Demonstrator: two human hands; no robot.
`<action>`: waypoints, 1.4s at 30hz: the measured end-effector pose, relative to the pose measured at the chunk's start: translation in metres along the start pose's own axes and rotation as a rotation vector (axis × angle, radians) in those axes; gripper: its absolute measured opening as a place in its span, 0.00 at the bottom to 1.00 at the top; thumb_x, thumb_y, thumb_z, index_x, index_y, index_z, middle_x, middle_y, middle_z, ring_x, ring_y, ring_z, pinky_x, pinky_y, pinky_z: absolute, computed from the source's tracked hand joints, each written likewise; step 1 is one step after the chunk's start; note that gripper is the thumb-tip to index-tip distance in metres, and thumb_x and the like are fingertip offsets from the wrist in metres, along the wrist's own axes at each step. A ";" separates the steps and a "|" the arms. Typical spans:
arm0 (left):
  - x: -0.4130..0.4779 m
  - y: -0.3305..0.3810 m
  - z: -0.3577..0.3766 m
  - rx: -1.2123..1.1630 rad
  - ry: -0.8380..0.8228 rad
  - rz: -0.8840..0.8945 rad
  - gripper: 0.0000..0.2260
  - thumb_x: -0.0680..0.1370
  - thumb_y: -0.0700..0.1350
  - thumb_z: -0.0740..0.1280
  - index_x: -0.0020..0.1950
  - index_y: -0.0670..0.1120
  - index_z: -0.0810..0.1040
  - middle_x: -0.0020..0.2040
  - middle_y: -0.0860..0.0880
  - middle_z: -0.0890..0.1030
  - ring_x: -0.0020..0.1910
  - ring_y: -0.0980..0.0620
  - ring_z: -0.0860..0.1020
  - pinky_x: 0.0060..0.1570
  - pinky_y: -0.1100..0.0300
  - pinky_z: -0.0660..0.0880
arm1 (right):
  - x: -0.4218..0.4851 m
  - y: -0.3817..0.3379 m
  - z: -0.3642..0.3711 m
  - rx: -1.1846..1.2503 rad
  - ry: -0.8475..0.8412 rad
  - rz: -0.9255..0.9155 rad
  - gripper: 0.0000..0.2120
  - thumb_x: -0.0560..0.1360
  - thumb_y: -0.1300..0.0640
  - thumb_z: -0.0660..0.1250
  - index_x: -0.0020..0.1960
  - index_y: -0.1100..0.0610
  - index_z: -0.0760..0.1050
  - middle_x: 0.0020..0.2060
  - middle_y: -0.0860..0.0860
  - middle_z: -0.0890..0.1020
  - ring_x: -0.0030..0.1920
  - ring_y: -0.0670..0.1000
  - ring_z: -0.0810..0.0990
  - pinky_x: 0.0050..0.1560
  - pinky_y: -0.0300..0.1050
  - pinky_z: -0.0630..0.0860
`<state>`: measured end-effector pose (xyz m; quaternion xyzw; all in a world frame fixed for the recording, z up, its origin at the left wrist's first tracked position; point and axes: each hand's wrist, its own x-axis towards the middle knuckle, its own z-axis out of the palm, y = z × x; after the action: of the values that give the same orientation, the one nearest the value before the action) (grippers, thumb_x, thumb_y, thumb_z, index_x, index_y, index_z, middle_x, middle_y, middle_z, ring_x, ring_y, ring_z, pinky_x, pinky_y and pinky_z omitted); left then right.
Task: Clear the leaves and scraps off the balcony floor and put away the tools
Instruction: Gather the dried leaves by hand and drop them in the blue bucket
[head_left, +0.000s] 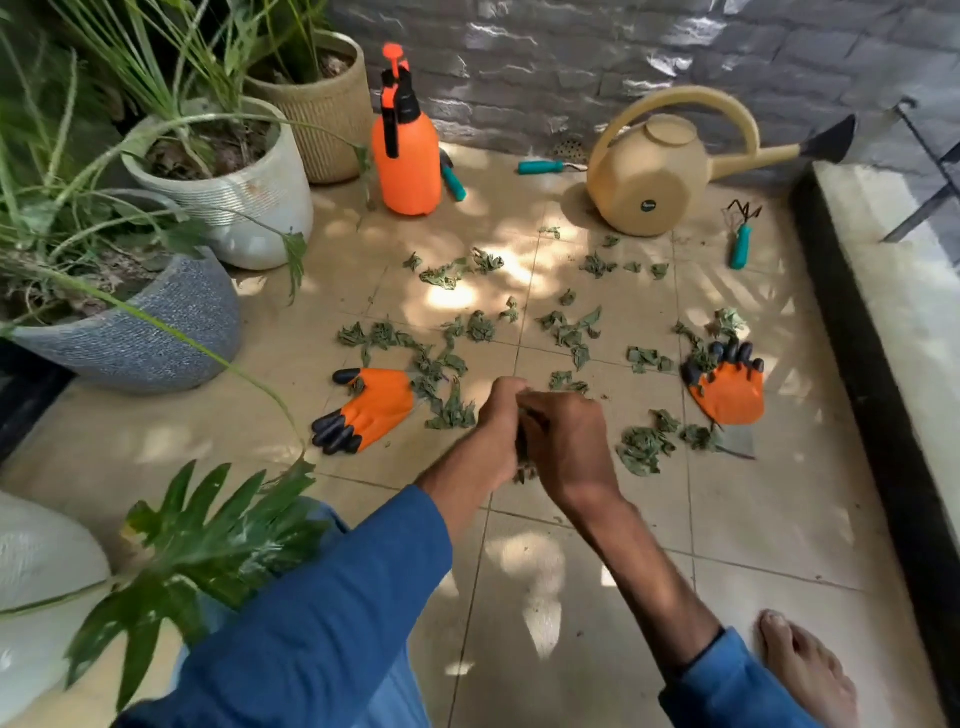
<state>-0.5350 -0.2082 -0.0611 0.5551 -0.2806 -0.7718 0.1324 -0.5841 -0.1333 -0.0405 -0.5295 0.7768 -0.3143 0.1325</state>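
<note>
head view, looking down and forward, close over tiled floor (597, 582)

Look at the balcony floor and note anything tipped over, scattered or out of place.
The watering can lies tipped on its side near the wall, its base facing the camera. Leaf scraps are strewn across the tiles. One orange glove lies among them on the left, a second glove on the right.
</note>
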 end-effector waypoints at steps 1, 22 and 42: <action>-0.002 0.003 -0.007 -0.024 0.020 0.023 0.16 0.76 0.49 0.60 0.27 0.51 0.68 0.26 0.52 0.71 0.27 0.51 0.71 0.28 0.65 0.65 | 0.000 -0.008 0.005 -0.028 -0.039 -0.023 0.12 0.76 0.71 0.65 0.47 0.57 0.84 0.38 0.49 0.85 0.33 0.42 0.81 0.33 0.32 0.76; -0.013 0.048 -0.043 -0.117 0.151 0.231 0.14 0.79 0.53 0.62 0.39 0.46 0.78 0.32 0.47 0.80 0.30 0.49 0.75 0.26 0.62 0.65 | 0.031 -0.057 0.000 0.359 0.103 -0.033 0.11 0.71 0.68 0.70 0.47 0.56 0.86 0.39 0.47 0.87 0.37 0.44 0.84 0.39 0.41 0.81; 0.006 0.088 -0.087 0.153 0.193 0.341 0.12 0.79 0.46 0.63 0.38 0.44 0.79 0.34 0.49 0.76 0.21 0.53 0.71 0.21 0.64 0.58 | 0.027 0.081 0.183 -0.303 -0.318 -0.115 0.10 0.78 0.60 0.69 0.59 0.56 0.79 0.54 0.56 0.77 0.48 0.53 0.77 0.49 0.46 0.81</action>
<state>-0.4652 -0.3073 -0.0349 0.5792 -0.4144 -0.6580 0.2448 -0.5569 -0.2021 -0.2283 -0.6296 0.7530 -0.1136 0.1540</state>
